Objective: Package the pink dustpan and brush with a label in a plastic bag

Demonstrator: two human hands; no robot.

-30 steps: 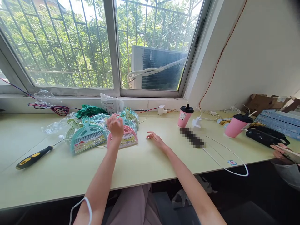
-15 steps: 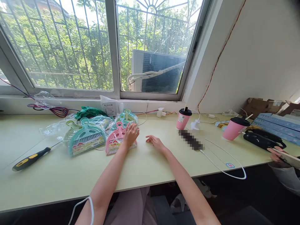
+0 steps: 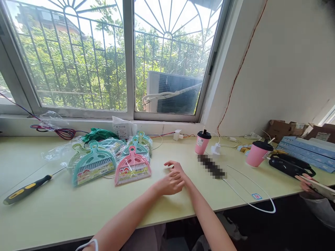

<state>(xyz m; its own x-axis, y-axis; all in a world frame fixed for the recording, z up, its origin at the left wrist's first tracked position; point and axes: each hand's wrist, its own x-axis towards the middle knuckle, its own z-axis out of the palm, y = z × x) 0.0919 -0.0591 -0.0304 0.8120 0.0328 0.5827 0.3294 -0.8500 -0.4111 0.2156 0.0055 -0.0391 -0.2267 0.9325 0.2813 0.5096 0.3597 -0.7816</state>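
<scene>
My left hand (image 3: pixel 171 183) reaches across to the right and lies over my right wrist, its loosely bent fingers slightly apart and no object in them. Beneath and beyond it, my right hand (image 3: pixel 173 164) rests on the table, palm down, with fingers a little bent and apart. Left of the hands lies a pink mini dustpan-and-brush set (image 3: pixel 133 170) in clear wrapping. Beside it is a wrapped turquoise dustpan-and-brush set (image 3: pixel 94 162), overlapping a green one (image 3: pixel 77 153). Behind the pink set are another turquoise set (image 3: pixel 135 146) and another green one (image 3: pixel 142 138).
A screwdriver (image 3: pixel 27 190) lies on the left of the pale table (image 3: pixel 86 212). To the right are a pink cup (image 3: pixel 201 144), a blurred-out dark item (image 3: pixel 211 166), a white cable (image 3: pixel 251 205) and a second pink cup (image 3: pixel 258 155). Another person's hand (image 3: pixel 309 183) shows far right.
My left hand has left the pink dustpan set and moved right and nearer, onto my right wrist. The right hand stays about where it was. The view has tilted up slightly.
</scene>
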